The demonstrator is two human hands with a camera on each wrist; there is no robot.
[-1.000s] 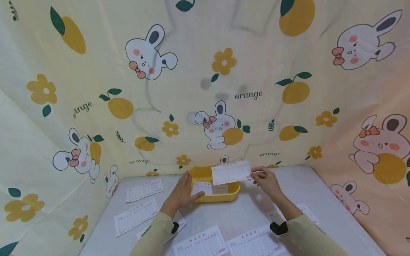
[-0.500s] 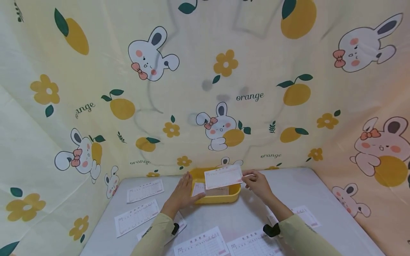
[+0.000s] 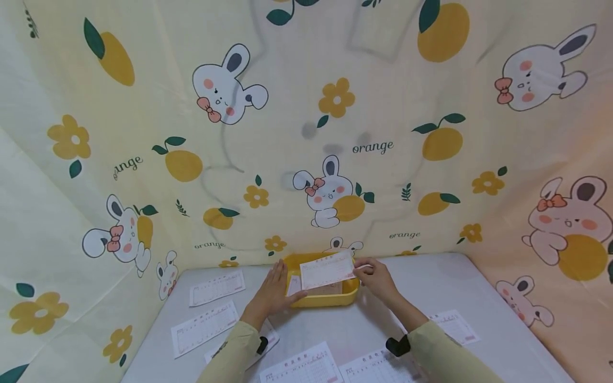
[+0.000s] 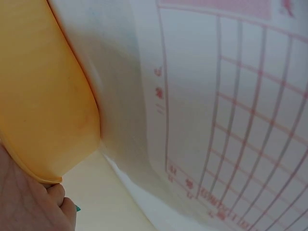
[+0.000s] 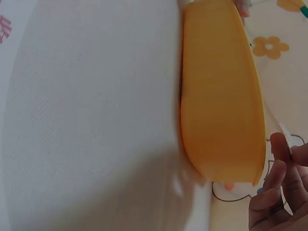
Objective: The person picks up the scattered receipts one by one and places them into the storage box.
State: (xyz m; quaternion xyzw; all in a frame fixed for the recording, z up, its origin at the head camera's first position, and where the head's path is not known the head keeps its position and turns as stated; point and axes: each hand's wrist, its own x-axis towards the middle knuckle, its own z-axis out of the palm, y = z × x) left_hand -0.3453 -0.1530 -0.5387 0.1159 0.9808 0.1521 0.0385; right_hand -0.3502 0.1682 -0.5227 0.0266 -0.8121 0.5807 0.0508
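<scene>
A yellow plastic box (image 3: 323,301) stands near the far edge of the table. My left hand (image 3: 270,290) holds its left front corner, fingers along the outer side and thumb over the front rim. My right hand (image 3: 377,277) pinches the right end of a printed paper form (image 3: 326,270), which slants over the box opening. Beneath it lie a white slip (image 3: 294,284) and a brownish paper (image 3: 330,289), both partly covered. In the right wrist view, thumb and fingertips of the right hand (image 5: 284,187) meet on the thin paper edge beside the box wall (image 5: 219,96).
Several similar printed forms lie on the white table: one at the back left (image 3: 217,288), another left form (image 3: 204,328), two along the front, including a front form (image 3: 301,367), and one right form (image 3: 455,326) beside my right sleeve. A patterned curtain (image 3: 287,80) hangs behind the table.
My right hand has moved left and slightly lower, bringing the held form from the box's right side to over its middle. My left hand stays at the box.
</scene>
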